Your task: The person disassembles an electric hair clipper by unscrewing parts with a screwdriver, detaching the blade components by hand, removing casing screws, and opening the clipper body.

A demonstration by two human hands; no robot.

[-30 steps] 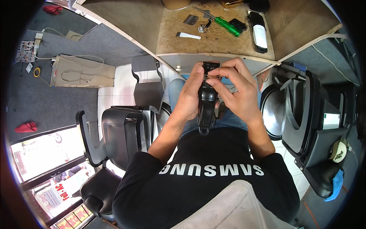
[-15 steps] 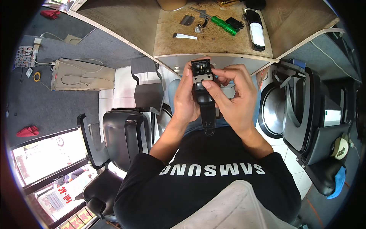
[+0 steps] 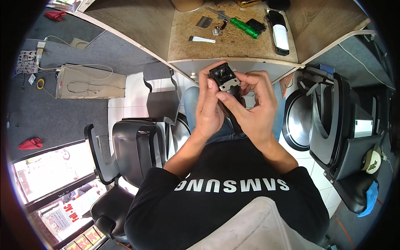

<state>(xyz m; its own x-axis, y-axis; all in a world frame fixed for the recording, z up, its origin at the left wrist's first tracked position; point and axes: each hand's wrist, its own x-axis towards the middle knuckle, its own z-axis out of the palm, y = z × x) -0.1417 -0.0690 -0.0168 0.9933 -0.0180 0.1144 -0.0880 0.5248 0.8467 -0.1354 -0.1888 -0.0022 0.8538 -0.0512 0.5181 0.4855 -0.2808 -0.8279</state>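
Note:
Both my hands hold a black hair clipper in front of my lap, its top end tilted to the left. The blade is off that end, and the inside and a metal plate show. My left hand wraps its left side, the thumb near the plate. My right hand grips the other side, thumb across the body just below the plate. Ahead on the wooden shelf lie a white-handled brush, a green screwdriver, a metal blade and a black-and-white clipper.
Black salon chairs stand on the left and right. A cardboard piece with a cable lies at the left, a red cloth below it. A blue cloth hangs at the lower right.
The clipper has turned so its open end faces me, then tilted left, with its lower end swung right. My fingers have shifted around it.

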